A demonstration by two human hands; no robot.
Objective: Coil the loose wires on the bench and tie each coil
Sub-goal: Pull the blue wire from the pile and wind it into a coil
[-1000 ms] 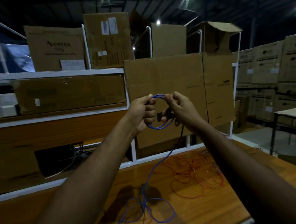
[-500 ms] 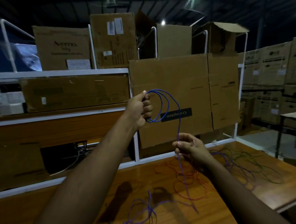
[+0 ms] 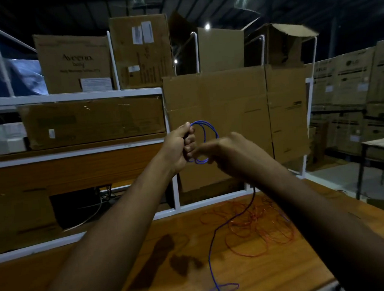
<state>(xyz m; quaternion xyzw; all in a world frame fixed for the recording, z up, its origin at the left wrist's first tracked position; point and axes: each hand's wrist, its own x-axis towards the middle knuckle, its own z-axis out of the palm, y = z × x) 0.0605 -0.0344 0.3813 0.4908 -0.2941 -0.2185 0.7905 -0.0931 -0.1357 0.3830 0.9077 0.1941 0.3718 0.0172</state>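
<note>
A blue wire (image 3: 205, 142) coil is gripped in the closed left hand (image 3: 181, 146) above the bench (image 3: 163, 272). The wire is pinched by the right hand (image 3: 230, 151) beside it. Red wire (image 3: 258, 229) lies on the bench.

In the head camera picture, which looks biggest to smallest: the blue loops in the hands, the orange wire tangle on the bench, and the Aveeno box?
1. Orange wire tangle and Aveeno box: alike, and the box stands farther off, so unranked.
2. Blue loops, clearly smallest, gripped by the left hand.
</note>
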